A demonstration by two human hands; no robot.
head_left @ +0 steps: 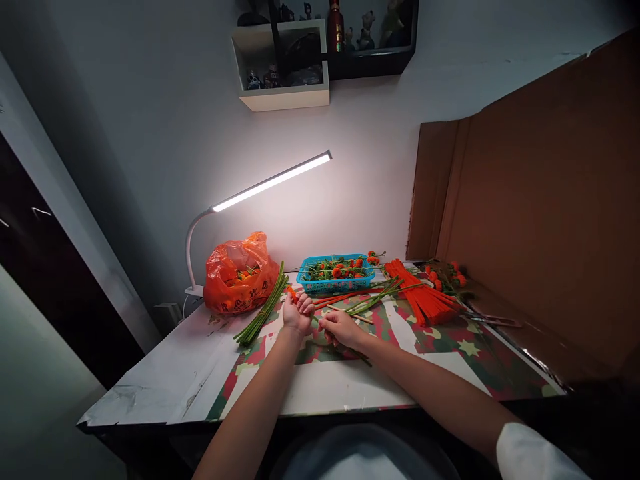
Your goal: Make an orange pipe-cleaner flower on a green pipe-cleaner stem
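My left hand (299, 315) is closed, palm turned up, around a small orange chenille flower (291, 293) whose top sticks out past the fingers. A thin green stem runs from it toward my right hand (341, 329), whose fingers are pinched on that stem. The stem's lower end (366, 361) shows below the right wrist. Left of my hands lies a bundle of green pipe cleaners (263, 313). Loose red and green sticks (367, 303) lie just beyond the right hand.
A blue basket (336, 285) of orange flowers stands at the back, beside an orange plastic bag (240, 277). Orange pipe cleaners (425, 297) fan out at right, near scissors (493, 320). A lamp (273, 181) lights the table; a cardboard sheet (540, 200) walls the right side.
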